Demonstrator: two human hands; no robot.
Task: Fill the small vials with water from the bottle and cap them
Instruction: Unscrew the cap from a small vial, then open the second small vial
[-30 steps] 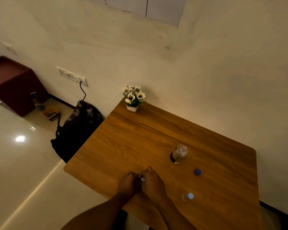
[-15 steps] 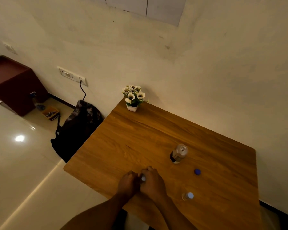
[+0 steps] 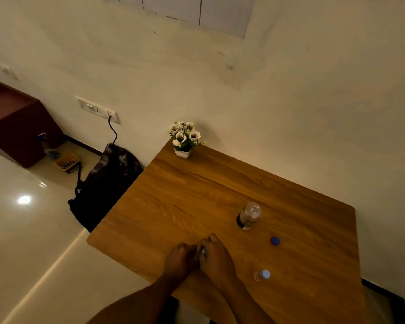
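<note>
My left hand (image 3: pixel 181 257) and my right hand (image 3: pixel 216 254) are pressed together over the near part of the wooden table (image 3: pixel 197 195), both closed on a small vial (image 3: pixel 201 251) of which only a pale top shows between the fingers. A clear water bottle (image 3: pixel 248 215) stands open further back to the right. Its blue cap (image 3: pixel 275 240) lies on the table to the right of it. A second small vial (image 3: pixel 261 275) with a pale cap stands near the front right, apart from my hands.
A small white pot of white flowers (image 3: pixel 185 139) sits at the table's far corner by the wall. On the floor to the left lies a dark backpack (image 3: pixel 105 183), and further left stands a dark red cabinet (image 3: pixel 17 122).
</note>
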